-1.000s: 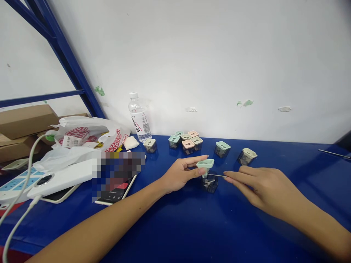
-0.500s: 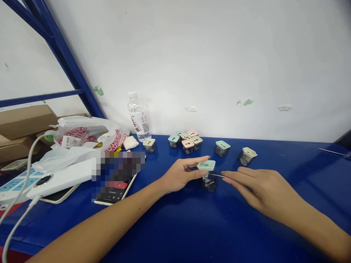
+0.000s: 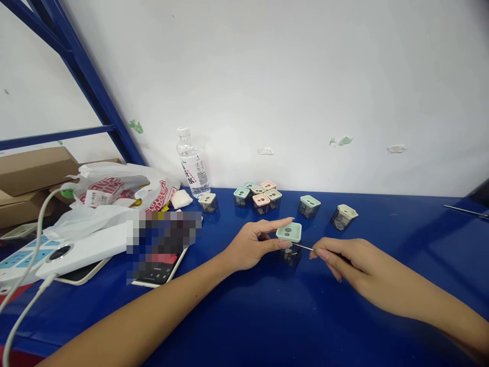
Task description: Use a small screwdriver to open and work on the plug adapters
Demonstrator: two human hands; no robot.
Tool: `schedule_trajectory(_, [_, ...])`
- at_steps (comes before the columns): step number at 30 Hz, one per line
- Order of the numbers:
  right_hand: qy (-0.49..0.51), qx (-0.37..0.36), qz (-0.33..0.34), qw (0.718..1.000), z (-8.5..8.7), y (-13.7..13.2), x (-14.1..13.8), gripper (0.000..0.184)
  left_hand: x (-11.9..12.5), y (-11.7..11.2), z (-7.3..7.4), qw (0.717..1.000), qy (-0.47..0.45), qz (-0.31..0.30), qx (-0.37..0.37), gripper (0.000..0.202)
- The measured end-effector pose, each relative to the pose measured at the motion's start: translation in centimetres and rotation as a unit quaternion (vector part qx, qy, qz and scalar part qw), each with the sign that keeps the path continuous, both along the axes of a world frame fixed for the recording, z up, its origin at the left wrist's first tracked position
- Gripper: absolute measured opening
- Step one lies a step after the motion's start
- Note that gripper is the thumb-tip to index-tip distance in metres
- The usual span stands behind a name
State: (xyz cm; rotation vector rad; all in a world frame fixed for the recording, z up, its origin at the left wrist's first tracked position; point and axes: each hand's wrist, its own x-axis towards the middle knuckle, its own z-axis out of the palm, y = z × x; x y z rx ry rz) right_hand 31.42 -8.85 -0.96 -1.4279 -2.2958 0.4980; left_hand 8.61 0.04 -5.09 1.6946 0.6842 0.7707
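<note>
My left hand (image 3: 248,248) pinches a mint-green square lid (image 3: 289,232) between thumb and fingers, tilted so its top with two round holes faces up. Just beneath it sits a dark see-through cube container (image 3: 290,257), partly hidden by the lid. My right hand (image 3: 342,261) holds a thin metal pin (image 3: 301,247) between its fingertips. The pin's tip reaches under the lid's edge, close to the container. I cannot tell whether the tip touches anything.
Several small lidded cubes (image 3: 257,198) stand on the blue table (image 3: 244,326), with others to the right (image 3: 309,206) and left (image 3: 208,202). Behind are a water bottle (image 3: 192,163) and a plastic bag (image 3: 122,186). A phone (image 3: 158,275), power strip (image 3: 19,262) and white cable (image 3: 23,316) lie left.
The right hand has drawn its fingers together around the pin and shifted slightly nearer me. The mint-green lid has tilted, showing more of its top.
</note>
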Motion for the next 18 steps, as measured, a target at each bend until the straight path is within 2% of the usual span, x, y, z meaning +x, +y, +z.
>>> schedule_trajectory(2, [0.001, -0.01, -0.001, 1.0, 0.1, 0.1, 0.1, 0.038, 0.0, -0.1, 0.3, 0.999, 0.012, 0.007, 0.029, 0.048])
schedule_trajectory(4, [-0.008, 0.015, 0.002, 1.0, -0.1, 0.1, 0.1, 0.037, 0.0, -0.2, 0.5, 0.999, 0.016, 0.013, 0.042, 0.046])
schedule_trajectory(9, [-0.065, 0.16, 0.012, 0.985, -1.4, 0.4, 0.4, 0.037, 0.2, 0.0, 0.4, 1.0, 0.002, 0.014, 0.017, 0.044])
schedule_trajectory(14, [-0.138, 0.323, 0.031, 0.936, -2.5, 0.7, 0.8, 0.032, 0.5, 0.0, 0.2, 0.999, -0.014, 0.022, -0.038, 0.044])
schedule_trajectory(18, [-0.171, 0.43, 0.014, 0.887, -2.4, 0.8, 0.4, 0.027, 0.6, 0.0, 0.4, 0.996, -0.054, 0.019, -0.068, 0.047])
